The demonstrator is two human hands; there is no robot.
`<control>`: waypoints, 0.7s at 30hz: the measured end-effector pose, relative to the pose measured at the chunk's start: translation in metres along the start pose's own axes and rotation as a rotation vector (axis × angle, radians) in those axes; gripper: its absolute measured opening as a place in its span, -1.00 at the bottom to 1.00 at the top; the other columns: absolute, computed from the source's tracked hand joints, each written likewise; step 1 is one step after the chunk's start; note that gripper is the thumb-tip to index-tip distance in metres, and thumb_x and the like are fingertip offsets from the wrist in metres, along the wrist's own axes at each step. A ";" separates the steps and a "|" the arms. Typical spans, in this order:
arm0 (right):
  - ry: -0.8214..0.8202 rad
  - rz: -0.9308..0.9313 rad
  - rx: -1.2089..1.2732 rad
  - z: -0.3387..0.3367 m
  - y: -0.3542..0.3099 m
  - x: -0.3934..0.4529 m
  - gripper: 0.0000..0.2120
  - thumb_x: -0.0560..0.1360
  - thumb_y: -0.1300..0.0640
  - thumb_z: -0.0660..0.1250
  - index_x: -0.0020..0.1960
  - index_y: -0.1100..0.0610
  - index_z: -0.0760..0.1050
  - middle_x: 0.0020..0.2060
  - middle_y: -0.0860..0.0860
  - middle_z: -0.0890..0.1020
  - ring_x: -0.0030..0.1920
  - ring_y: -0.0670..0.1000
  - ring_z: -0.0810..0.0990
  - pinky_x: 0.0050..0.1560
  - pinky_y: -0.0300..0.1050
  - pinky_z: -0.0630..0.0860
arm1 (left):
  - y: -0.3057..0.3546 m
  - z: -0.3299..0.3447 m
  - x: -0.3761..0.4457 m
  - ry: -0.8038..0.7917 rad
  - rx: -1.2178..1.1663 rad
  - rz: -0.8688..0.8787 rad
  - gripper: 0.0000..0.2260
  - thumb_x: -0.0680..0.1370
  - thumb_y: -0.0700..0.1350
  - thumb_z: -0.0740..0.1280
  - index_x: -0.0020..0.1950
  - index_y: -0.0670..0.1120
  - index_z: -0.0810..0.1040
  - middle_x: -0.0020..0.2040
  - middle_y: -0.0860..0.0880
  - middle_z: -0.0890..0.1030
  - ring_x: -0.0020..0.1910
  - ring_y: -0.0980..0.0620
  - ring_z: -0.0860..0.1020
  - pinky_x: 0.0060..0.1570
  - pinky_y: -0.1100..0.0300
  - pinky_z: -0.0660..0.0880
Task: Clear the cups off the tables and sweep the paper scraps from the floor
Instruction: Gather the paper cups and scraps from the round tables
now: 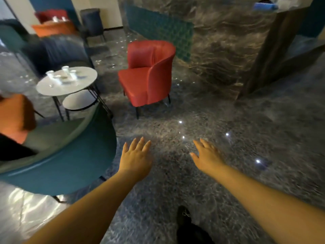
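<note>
Since the cups (60,75) sit well away on the round desk (84,81), left hand (136,158) and right hand (208,158) hover spread, each grip apart and empty.

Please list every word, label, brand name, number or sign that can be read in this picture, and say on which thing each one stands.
None: no readable text shows anywhere in this view.
White cups on the round white table: too small and blurred to show any print.
Red armchair, teal chair: plain, no label visible.
Blue thing at top right: blurred, nothing legible.
</note>
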State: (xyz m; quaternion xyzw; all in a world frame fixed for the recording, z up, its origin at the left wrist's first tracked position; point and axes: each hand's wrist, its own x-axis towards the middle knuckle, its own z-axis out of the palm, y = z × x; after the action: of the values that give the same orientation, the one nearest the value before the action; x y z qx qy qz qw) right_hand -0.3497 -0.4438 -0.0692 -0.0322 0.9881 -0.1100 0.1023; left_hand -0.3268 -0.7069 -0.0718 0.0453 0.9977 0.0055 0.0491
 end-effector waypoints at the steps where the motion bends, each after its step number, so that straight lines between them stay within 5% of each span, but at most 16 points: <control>1: -0.011 -0.027 -0.004 0.001 -0.009 0.017 -0.40 0.58 -0.17 0.13 0.55 0.00 0.11 0.54 0.06 0.11 0.51 0.11 0.13 0.46 0.07 0.16 | -0.010 0.001 0.009 0.000 -0.004 -0.030 -0.42 0.63 0.21 0.02 0.60 0.07 -0.04 0.61 0.00 -0.04 0.58 -0.08 -0.10 0.50 -0.15 -0.16; 21: -0.174 -0.382 -0.060 -0.034 -0.155 0.350 -0.41 0.61 -0.16 0.08 0.57 -0.04 0.00 0.56 0.00 -0.02 0.55 0.07 -0.07 0.50 0.11 0.01 | -0.170 -0.027 0.246 0.040 -0.011 -0.393 -0.42 0.62 0.25 -0.04 0.60 0.09 -0.06 0.61 0.02 -0.03 0.58 -0.06 -0.09 0.51 -0.14 -0.16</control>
State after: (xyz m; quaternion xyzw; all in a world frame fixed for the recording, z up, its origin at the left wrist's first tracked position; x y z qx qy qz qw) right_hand -0.6926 -0.6176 -0.0701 -0.2315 0.9543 -0.0946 0.1635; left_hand -0.5882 -0.8543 -0.0711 -0.1505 0.9882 0.0022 0.0295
